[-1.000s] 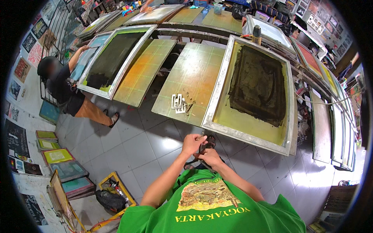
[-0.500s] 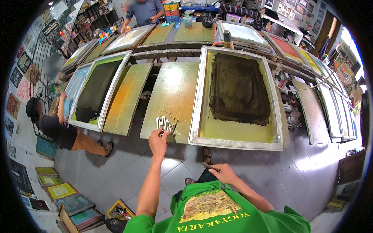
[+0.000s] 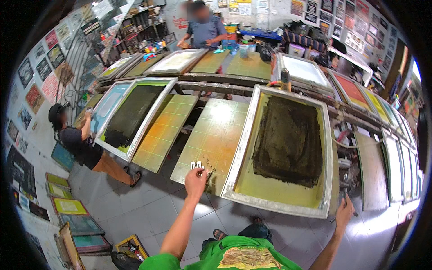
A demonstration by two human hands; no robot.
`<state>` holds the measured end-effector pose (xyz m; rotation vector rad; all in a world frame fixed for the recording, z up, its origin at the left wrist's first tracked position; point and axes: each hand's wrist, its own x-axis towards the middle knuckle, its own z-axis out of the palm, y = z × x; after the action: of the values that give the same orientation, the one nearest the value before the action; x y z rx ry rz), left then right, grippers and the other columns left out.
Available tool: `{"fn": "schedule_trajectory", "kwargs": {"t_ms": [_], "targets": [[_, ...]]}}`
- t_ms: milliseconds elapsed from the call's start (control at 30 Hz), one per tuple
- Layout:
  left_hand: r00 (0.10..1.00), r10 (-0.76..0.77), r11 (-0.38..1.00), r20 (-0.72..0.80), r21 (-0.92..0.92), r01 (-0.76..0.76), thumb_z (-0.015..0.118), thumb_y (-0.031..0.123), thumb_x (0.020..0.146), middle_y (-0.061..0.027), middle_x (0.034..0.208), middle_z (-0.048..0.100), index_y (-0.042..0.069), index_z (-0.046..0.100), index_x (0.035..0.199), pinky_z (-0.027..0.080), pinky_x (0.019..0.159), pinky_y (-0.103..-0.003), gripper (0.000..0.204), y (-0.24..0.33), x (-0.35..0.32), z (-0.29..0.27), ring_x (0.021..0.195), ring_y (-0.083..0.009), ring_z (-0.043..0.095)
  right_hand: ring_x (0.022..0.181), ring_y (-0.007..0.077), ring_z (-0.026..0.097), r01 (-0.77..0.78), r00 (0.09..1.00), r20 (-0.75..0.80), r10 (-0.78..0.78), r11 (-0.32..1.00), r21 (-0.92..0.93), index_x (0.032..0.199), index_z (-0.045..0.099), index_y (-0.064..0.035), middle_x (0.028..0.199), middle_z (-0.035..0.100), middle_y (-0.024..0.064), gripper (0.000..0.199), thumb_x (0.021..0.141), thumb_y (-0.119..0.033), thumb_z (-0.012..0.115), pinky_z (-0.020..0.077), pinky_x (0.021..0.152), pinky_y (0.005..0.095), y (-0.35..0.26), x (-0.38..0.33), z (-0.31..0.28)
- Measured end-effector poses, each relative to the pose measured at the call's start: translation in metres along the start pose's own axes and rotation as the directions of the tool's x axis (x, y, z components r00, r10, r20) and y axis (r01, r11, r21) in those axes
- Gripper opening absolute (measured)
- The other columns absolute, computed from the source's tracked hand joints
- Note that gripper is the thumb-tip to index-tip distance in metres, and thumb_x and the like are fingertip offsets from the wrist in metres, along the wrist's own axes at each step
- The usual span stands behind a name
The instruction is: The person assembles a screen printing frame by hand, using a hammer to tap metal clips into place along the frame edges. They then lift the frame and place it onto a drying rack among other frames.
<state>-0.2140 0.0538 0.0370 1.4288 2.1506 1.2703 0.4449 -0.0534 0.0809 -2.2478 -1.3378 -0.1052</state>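
My left hand point(image 3: 195, 183) is over the front edge of a green-and-orange printing board point(image 3: 211, 130), its fingertips drawn together among small metal parts. Whatever the fingers pinch is too small to make out. Pale metal brackets point(image 3: 196, 165) lie just beyond the fingers, and several small bolts or nuts point(image 3: 210, 165) are scattered beside them. Out to the right, my right hand point(image 3: 344, 211) grips a dark slim hand tool point(image 3: 347, 195) below the front right corner of a large screen frame point(image 3: 231, 182). The tool's exact kind is unclear.
Dark ink or emulsion point(image 3: 290, 139) covers the large screen's mesh. Another screen frame point(image 3: 135, 117) and an orange-stained board point(image 3: 166, 130) stand left. A person in dark clothes point(image 3: 76, 141) works at the far left; another point(image 3: 204, 31) stands behind the table. A yellow-rimmed box point(image 3: 132, 247) sits on the floor.
My right hand has swung from in front of my body out to the right, still gripping the tool. My left hand stays by the metal parts. The view has shifted and tilted.
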Motion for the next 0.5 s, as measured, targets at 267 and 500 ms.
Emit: {"fn": "schedule_trajectory", "kwargs": {"t_ms": [267,500], "targets": [[0.995,0.074,0.992,0.071,0.096,-0.080,0.078,0.038,0.099,-0.0231,0.126,0.072,-0.003,0.068,0.135,0.052,0.102,-0.046,0.055,0.067,-0.030,0.083,0.117,-0.0372,0.068,0.107,0.0439,0.065,0.238,0.937,0.272,-0.219,0.970,-0.039,0.144,0.068,-0.0051,0.113,0.068,0.0223,0.042,0.104,-0.016,0.063,0.0484,0.097,0.0517,0.071,0.134,0.086],[0.982,-0.128,0.975,0.138,0.197,0.099,0.074,0.046,0.101,-0.0323,0.137,0.067,-0.008,0.059,0.145,0.049,0.111,-0.050,0.071,0.092,-0.049,0.106,0.128,-0.0446,0.063,0.110,0.0368,0.055,0.337,0.913,0.259,-0.315,0.941,-0.041,0.134,0.072,0.0006,0.110,0.058,0.0168,0.036,0.103,-0.018,0.066,0.0478,0.099,0.0483,0.041,0.149,0.105]]}}
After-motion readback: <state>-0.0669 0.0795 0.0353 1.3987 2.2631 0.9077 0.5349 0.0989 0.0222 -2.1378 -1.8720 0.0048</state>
